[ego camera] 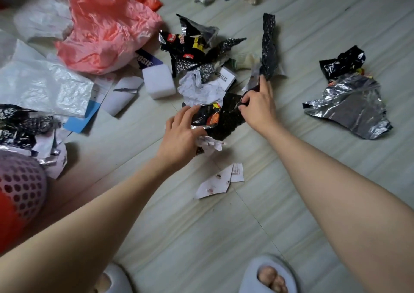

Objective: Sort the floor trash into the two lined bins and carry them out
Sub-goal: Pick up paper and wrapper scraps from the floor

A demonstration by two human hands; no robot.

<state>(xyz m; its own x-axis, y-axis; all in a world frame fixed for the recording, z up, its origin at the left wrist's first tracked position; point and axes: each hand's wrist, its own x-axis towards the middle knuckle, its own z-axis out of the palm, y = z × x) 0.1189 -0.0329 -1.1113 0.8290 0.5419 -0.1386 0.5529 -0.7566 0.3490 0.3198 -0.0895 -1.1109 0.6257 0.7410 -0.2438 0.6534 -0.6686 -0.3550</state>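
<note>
From the head camera, my left hand [182, 133] reaches down with fingers spread, its fingertips resting on a black snack wrapper [207, 116], with crumpled white paper [209, 143] just under the palm's edge. My right hand [257, 107] pinches a dark textured strip of packaging [268, 46] that runs away from me across the pale floor [201, 236]. A pink plastic bag [105, 33] lies far left, a white foam block [160, 81] near it, silver foil [349, 111] on the right. A perforated bin [21, 185] with a red liner sits at the left edge.
</note>
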